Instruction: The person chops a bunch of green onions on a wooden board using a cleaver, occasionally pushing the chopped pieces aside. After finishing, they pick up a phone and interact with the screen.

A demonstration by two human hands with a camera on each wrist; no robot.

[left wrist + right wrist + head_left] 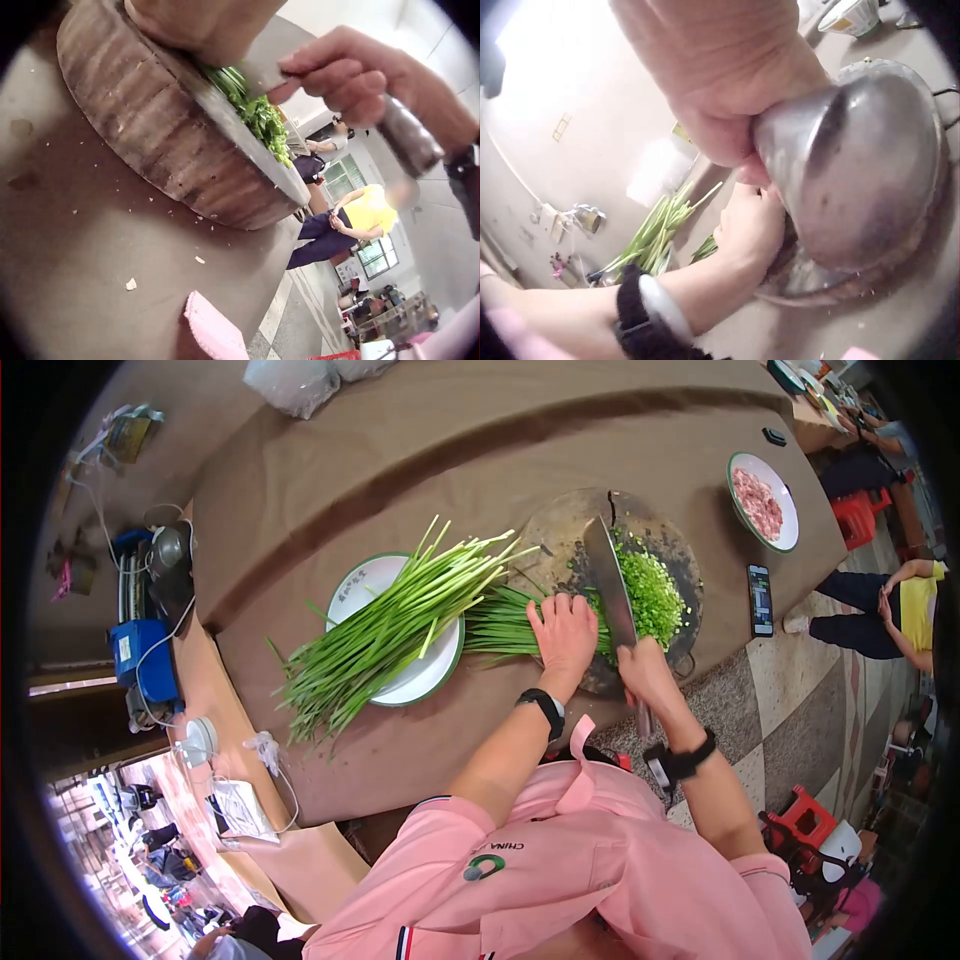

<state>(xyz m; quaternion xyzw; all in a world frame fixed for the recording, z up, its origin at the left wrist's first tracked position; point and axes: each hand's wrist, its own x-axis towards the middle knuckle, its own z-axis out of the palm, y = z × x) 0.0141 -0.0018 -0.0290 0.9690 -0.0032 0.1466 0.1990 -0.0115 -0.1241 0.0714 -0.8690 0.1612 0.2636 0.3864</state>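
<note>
My left hand (565, 632) holds down a bunch of garlic chives (503, 626) at the near left of a round wooden chopping board (555, 525). In my right hand (648, 675) is the metal handle (409, 135) of a large cleaver (608, 572). Its blade stands across the board, right beside the left fingers. To the right of the blade lies a heap of chopped chives (655, 598). The right wrist view shows the handle's rounded end large, hiding much of the board. Long uncut chives (400, 615) lie across a white plate (408, 685) on the left.
A white bowl (786, 500) of minced meat (757, 505) stands at the right, with a phone (760, 600) nearer the table edge. Clear plastic bags (292, 385) lie at the far left. A person in a yellow top (915, 615) stands beyond the table.
</note>
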